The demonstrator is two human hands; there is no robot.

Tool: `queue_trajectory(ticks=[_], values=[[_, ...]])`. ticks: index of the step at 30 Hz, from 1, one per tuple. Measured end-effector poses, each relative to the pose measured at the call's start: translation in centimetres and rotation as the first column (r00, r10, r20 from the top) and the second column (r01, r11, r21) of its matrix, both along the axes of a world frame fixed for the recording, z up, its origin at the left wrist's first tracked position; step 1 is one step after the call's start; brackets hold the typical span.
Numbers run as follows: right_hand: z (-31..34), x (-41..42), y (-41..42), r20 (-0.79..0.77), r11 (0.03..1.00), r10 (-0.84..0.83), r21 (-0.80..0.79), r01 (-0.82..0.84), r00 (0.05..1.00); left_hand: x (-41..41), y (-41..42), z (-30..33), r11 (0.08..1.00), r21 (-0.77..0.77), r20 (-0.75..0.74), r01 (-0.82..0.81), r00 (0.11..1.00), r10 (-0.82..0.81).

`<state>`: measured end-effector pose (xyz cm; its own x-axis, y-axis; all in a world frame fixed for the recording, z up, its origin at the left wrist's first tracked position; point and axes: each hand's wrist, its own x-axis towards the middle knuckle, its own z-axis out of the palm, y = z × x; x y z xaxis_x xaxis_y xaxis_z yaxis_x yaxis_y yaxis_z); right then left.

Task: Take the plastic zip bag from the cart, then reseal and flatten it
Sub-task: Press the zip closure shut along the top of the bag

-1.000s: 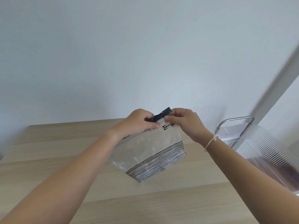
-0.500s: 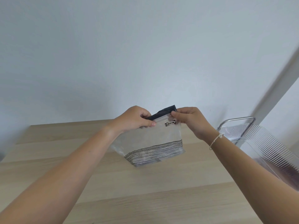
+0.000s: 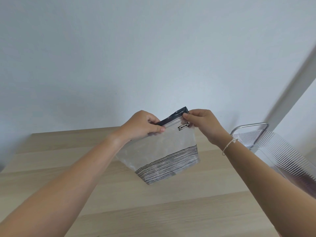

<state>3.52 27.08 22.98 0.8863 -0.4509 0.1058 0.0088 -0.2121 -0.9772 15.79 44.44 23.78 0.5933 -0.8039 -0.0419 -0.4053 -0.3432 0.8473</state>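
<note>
2 hands hold the plastic zip bag (image 3: 162, 151) up over the wooden table (image 3: 119, 211), near its far edge, its striped bottom hanging clear of the surface. The left hand (image 3: 142, 125) pinches the dark zip strip (image 3: 172, 118) partway along, thumb in front, fingers behind. The right hand (image 3: 201, 124) grips the strip's right end between thumb and fingertips. The cart (image 3: 266, 144) stands beside the table's right edge.

The tabletop (image 3: 119, 202) lies bare beneath and around the raised zip bag (image 3: 162, 151) (open passage on the left and near side); a ribbed clear cart bin (image 3: 282, 156) blocks the right edge.
</note>
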Motion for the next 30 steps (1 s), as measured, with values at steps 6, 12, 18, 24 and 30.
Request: queue_trajectory(ticks=[6, 12, 18, 24, 30], values=[[-0.8, -0.2, -0.2, -0.145, 0.994, 0.112, 0.011, -0.112, 0.983, 0.0, 0.2, 0.2, 0.998, 0.057, 0.031, 0.022, 0.999, -0.023], [-1.1, -0.1, -0.1, -0.159, 0.995, 0.091, -0.015, -0.094, 0.983, -0.1, 0.1, 0.0, 0.997, 0.074, -0.001, 0.019, 1.0, -0.019], [-1.2, 0.3, 0.2, -0.112, 0.996, 0.01, -0.091, -0.02, 0.994, -0.5, -0.3, -0.1, 0.997, 0.077, 0.066, 0.018, 0.998, -0.023], [-1.3, 0.2, 0.1, -0.125, 0.998, 0.013, -0.053, -0.019, 0.992, -0.2, 0.1, 0.0, 0.989, 0.112, -0.041, 0.095, 0.995, -0.091], [-0.6, -0.3, -0.6, -0.101, 0.999, 0.037, -0.032, -0.04, 0.994, 0.3, 0.5, -0.4, 0.985, 0.139, -0.044, 0.099, 0.995, -0.093]])
